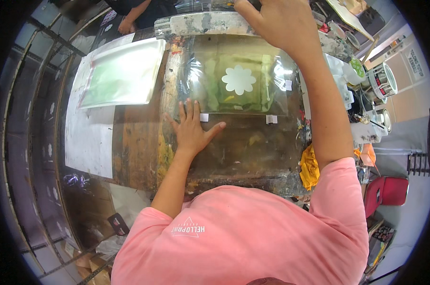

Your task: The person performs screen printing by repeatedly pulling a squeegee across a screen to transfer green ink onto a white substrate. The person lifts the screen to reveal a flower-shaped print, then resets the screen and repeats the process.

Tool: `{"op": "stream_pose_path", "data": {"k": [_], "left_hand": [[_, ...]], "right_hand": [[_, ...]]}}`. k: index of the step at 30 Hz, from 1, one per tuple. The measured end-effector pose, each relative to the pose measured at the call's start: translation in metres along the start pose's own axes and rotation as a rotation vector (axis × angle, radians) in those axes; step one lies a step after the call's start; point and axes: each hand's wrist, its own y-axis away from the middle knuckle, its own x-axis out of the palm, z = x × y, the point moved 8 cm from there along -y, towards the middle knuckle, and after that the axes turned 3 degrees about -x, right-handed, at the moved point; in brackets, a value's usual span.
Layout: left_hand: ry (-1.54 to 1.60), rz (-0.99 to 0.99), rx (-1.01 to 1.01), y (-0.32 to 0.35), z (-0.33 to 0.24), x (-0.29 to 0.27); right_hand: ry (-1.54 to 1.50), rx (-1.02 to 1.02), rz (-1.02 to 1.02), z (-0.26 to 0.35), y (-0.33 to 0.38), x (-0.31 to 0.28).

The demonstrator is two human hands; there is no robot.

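My left hand (193,130) lies flat with fingers spread, its fingertips by the near left corner of a clear plastic sheet (207,90). A white flower shape (238,80) shows in the middle of the sheet. Small white tabs (271,118) sit along its near and right edges. My right hand (286,23) reaches to the far side, over a long paint-stained bar (205,23). Its thumb points left, while the other fingers are cut off by the picture's upper edge, so any hold is hidden.
A stack of clear plastic sheets (124,71) rests on white paper (89,142) at left. Behind it is another person's hand (126,26). Right of the stained table (139,147) are an orange cloth (310,168), tubs (385,80) and a red chair (393,190). Metal racks (29,118) stand left.
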Motion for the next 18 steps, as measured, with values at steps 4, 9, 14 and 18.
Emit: {"op": "stream_pose_path", "data": {"k": [4,9,14,18], "left_hand": [[0.296,-0.173,0.07,-0.028,-0.014,-0.031],[0.758,-0.362,0.01,-0.071,-0.019,-0.089],[0.785,-0.367,-0.209,-0.086,0.047,-0.122],[0.792,-0.452,-0.23,-0.09,0.133,-0.143]], "right_hand": [[0.053,-0.022,-0.041,0.001,-0.009,-0.005],[0.051,-0.001,-0.034,-0.009,-0.014,0.0],[0.003,-0.067,-0.133,-0.002,-0.009,-0.002],[0.024,0.016,0.021,-0.009,-0.018,-0.001]]}}
